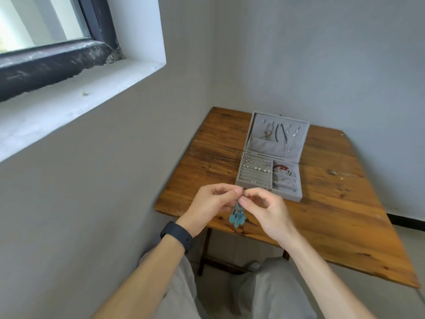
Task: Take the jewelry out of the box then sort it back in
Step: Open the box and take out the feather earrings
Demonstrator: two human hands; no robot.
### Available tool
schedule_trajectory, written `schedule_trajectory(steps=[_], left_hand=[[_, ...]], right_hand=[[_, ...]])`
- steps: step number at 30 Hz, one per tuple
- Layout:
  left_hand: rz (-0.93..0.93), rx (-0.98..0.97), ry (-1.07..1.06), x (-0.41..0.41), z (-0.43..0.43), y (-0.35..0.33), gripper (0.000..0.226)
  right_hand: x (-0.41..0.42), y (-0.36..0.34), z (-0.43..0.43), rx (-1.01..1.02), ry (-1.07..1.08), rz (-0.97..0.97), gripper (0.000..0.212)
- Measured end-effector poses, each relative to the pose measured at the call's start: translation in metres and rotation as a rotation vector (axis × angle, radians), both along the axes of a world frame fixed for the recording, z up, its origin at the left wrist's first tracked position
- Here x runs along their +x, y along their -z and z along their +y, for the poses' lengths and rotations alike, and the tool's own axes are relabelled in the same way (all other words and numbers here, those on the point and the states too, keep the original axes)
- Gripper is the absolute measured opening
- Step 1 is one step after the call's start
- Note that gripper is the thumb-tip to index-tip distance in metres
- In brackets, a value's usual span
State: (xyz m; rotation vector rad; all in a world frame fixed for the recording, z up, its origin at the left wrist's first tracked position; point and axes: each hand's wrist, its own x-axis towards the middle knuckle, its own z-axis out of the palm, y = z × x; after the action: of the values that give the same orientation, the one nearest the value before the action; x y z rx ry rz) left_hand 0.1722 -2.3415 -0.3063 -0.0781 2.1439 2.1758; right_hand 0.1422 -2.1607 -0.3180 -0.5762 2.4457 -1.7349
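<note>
While both hands, left hand point(208, 204) and right hand point(264, 209), pinch its hook at frame centre before the jewelry box point(271, 171), the feather earring point(238, 214) looks light, limp, snag-prone; hold the metal top.

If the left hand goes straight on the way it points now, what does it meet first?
Probably the right hand, which pinches the same feather earring just ahead; the jewelry box lies beyond, though depth is unclear.

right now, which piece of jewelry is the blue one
The feather earring, pinched at its top by the left hand and right hand. The pieces in the jewelry box look silvery, pearly or red.
</note>
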Motion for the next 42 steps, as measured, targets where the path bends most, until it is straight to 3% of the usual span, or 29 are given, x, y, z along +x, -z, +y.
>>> schedule_trajectory(steps=[11, 17, 23, 27, 36, 42], left_hand=[[0.034, 0.019, -0.13, 0.006, 0.003, 0.007, 0.017], [0.084, -0.092, -0.161, 0.006, -0.006, 0.007, 0.013], [0.088, -0.209, -0.202, 0.009, -0.034, 0.004, 0.01], [0.094, -0.275, -0.219, 0.016, -0.056, 0.005, 0.008], [0.089, -0.417, -0.196, 0.035, -0.081, 0.023, 0.006], [0.041, -0.52, -0.153, 0.016, -0.092, 0.037, 0.006]], right_hand=[[0.017, 0.001, -0.004, -0.166, 0.118, -0.129, 0.008], [0.015, 0.004, -0.001, -0.159, 0.155, -0.132, 0.019], [0.012, 0.007, -0.008, -0.144, 0.165, -0.11, 0.016], [0.013, 0.009, -0.018, -0.077, 0.129, -0.012, 0.006], [0.025, 0.023, -0.042, 0.127, 0.052, 0.182, 0.01], [0.015, 0.047, -0.067, 0.204, 0.012, 0.135, 0.01]])
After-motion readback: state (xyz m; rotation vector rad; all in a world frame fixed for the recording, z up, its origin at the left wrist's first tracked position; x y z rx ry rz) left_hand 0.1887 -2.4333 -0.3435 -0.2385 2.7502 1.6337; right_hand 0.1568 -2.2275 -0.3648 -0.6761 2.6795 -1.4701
